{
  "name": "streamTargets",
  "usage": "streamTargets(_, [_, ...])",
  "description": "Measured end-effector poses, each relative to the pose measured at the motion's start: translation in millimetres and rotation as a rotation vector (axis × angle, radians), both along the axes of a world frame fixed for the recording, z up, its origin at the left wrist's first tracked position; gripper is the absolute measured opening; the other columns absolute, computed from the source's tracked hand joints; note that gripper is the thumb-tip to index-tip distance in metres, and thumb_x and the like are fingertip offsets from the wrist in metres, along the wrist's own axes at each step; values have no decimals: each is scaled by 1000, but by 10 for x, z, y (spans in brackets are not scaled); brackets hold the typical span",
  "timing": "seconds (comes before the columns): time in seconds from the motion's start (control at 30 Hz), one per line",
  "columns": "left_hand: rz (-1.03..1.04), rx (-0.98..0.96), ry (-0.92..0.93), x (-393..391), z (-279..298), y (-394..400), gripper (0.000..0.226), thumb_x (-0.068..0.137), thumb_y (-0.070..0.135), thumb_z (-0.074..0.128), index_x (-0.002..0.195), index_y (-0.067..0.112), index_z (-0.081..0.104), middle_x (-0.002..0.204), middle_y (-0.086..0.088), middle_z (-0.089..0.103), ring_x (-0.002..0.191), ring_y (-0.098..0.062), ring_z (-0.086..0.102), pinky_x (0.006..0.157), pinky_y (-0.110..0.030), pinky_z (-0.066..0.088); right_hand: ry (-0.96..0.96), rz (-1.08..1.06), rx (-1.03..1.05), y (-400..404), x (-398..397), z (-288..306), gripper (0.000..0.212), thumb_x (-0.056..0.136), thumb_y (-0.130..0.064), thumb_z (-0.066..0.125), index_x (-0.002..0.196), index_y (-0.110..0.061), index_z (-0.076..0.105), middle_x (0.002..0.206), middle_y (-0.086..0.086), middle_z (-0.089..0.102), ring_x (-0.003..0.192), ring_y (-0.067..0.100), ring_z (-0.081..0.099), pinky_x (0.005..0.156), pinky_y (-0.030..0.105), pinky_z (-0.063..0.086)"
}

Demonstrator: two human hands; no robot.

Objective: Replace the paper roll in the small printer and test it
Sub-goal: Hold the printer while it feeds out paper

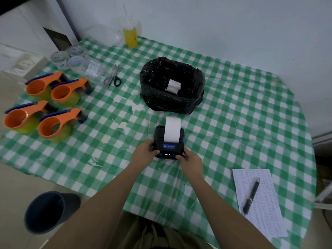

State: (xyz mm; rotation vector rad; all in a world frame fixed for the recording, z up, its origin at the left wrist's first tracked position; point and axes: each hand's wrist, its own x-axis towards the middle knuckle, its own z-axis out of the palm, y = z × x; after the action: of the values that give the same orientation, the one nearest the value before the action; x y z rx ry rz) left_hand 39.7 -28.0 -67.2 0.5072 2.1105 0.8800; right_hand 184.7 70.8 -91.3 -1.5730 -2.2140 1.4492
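A table (pixel 233 108) in green-and-white check fills the frame, its cloth under clear plastic. At 12 o'clock from centre sits a bin (pixel 172 105) lined in black, with a white roll (pixel 172 86) lying inside, by the look of it the spent one. Four orange tape dispensers (pixel 45 106) crowd the 9 o'clock edge, scissors (pixel 115 76) beyond them at 11; a printed sheet (pixel 258 203) with a pen (pixel 251 196) on it lies at 4 o'clock.

Just below centre stands the printer (pixel 169 142), black, with a strip of paper (pixel 172 129) curling up out of its slot toward 12. The left hand (pixel 145 152) clasps its 9 o'clock side, thumb on the front panel; the right hand (pixel 191 161) grips the 3 o'clock corner, fingers closed against the case. Both are clamped on the printer, one either side.

Small lights glow on the control strip at the printer's near edge. With the lid shut and paper feeding out, the job appears to be at its test stage. The next move likely calls for a steadying grip and a firm thumb on a feed or print key, then tearing off the strip.
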Motion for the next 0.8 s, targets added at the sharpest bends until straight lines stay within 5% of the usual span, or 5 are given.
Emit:
streamTargets(0.27, [3,4,2,0,-2,1,39,84,10,62,122,8,53,128,-13,59,112,-28,61,97,-39,46,3,-3,-1,-2,-5,-9,44,88,-22,61,130,-31,54,100,7,73,75,18,61,56,25,41])
streamTargets(0.8, [0,-5,3,-3,-16,6,39,84,12,63,122,9,53,128,-12,60,113,-27,60,99,-42,47,-6,-12,-9,1,-7,-20,43,88,-24,61,130,-34,54,91,8,73,63,13,54,49,19,37])
